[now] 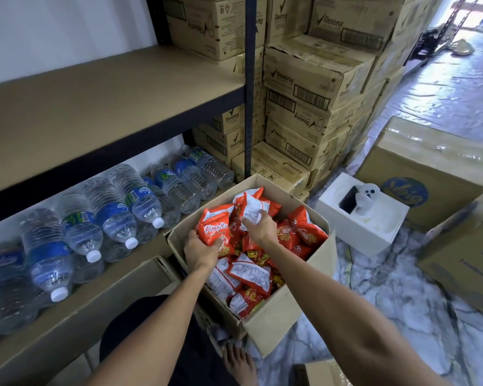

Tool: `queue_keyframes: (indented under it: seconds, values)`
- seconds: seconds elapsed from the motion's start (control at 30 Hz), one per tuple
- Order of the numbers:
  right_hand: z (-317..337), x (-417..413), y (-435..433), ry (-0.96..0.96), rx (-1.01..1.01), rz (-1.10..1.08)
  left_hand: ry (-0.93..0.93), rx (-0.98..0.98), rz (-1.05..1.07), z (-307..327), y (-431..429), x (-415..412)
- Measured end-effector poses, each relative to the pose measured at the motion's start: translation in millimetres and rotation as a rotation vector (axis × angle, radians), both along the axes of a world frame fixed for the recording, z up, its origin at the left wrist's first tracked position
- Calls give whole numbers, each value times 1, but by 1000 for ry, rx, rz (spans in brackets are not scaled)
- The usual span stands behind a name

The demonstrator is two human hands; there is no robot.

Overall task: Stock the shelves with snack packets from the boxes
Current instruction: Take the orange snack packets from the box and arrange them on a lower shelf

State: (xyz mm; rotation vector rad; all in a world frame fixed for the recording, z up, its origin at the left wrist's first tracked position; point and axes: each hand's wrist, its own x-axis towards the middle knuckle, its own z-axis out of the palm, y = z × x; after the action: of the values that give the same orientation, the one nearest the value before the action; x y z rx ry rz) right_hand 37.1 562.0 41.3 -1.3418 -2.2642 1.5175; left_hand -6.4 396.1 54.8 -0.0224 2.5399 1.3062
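Note:
An open cardboard box [273, 319] on the floor holds several red-orange snack packets [304, 227]. My left hand [200, 250] grips one orange packet [214, 225] at the box's left side. My right hand [260, 229] holds another packet [251, 206], white back up, near the box's far end. A bare brown shelf board [95, 90] runs above on the left.
Water bottles [115, 210] lie in rows on the lower shelf. Stacked Rexona cartons [304, 87] stand behind the dark upright post [250, 87]. A white box [363, 218] and large brown cartons [418, 168] sit on the floor to the right. My bare foot [239, 363] is near the box.

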Motion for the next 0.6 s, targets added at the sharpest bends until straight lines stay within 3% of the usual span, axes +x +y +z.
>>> queue_keyframes:
  seconds: [0.3,0.4,0.6]
  values:
    - [-19,-31,-6,-109,22,-178,-31,13,15,-7,0,-5]
    - [-18,-26,-2,-54,-6,-223,-32,36,7,-7,0,-5]
    - [-16,14,-1,206,-433,-203,-27,24,29,0,2,-3]
